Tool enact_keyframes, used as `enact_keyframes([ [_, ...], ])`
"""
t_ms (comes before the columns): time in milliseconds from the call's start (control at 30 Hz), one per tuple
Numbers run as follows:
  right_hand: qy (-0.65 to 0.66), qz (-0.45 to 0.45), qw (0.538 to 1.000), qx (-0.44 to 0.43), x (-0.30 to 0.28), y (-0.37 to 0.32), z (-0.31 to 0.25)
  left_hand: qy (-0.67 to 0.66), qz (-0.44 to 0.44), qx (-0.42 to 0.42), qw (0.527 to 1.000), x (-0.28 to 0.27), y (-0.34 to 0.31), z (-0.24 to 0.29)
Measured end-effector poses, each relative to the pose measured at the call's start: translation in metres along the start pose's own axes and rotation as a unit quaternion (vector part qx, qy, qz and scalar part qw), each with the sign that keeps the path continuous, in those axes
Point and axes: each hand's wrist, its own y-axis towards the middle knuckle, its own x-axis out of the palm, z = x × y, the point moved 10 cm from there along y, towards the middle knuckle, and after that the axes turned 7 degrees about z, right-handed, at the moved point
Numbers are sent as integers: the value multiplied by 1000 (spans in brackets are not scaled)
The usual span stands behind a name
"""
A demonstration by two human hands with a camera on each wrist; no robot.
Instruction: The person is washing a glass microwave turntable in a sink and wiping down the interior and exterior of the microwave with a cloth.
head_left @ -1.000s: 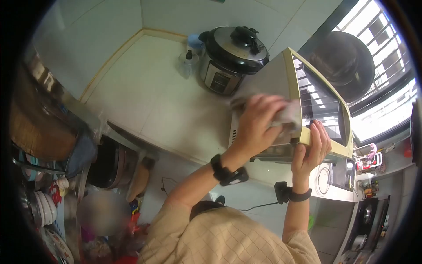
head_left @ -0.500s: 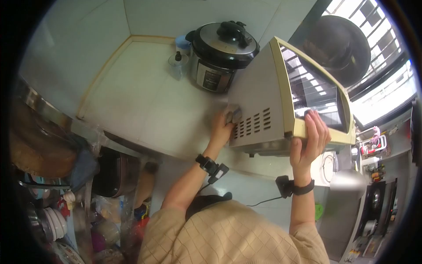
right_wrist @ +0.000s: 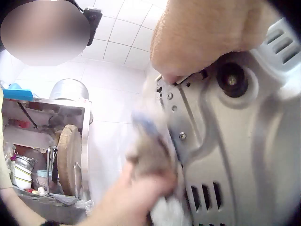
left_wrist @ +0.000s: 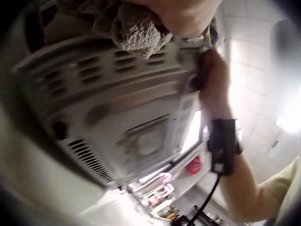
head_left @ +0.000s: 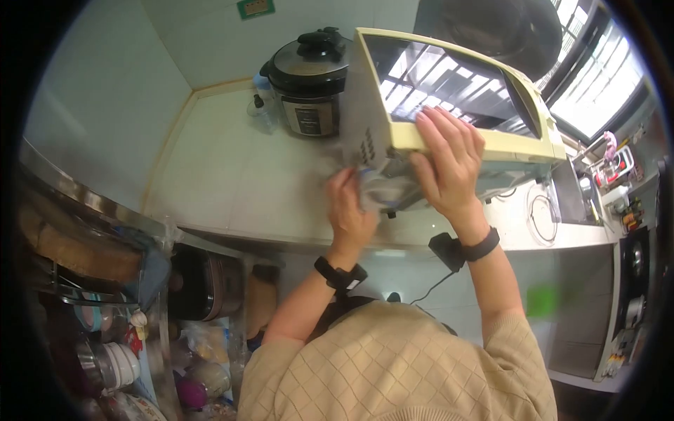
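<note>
A cream-framed microwave oven is tipped up on the counter, its dark glass door facing upward. My right hand grips its lower front edge, fingers over the frame and thumb underneath. Close to the left lower corner, my left hand holds a bunched greyish cloth, blurred by motion. The left wrist view shows the cloth against the vented metal underside. In the right wrist view, a round dark foot and screws show on that underside, with the cloth at its edge.
An electric pressure cooker stands behind the microwave, beside a clear pump bottle. A large dark pan is behind the door side. A coiled white cord lies on the counter at right. Shelves with crockery stand at left.
My left hand has moved the cloth from the upper side panel to the rear lower side, then to the lower front corner. The right hand keeps its grip; the head view has shifted.
</note>
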Motion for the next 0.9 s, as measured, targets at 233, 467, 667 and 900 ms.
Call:
enact_keyframes([
  [233,201,22,977,-61,-40,-49,-14,-164,-27,-496,852,-9,-109,-115],
  [467,325,-236,876,266,44,-202,-33,-279,-26,-592,756,-4,-124,-55],
  [667,507,-121,629,577,77,-265,-33,-375,-201,-595,682,29,-131,-36],
  [900,300,-37,831,467,55,-212,-62,-342,-292,-541,711,11,-99,-40],
])
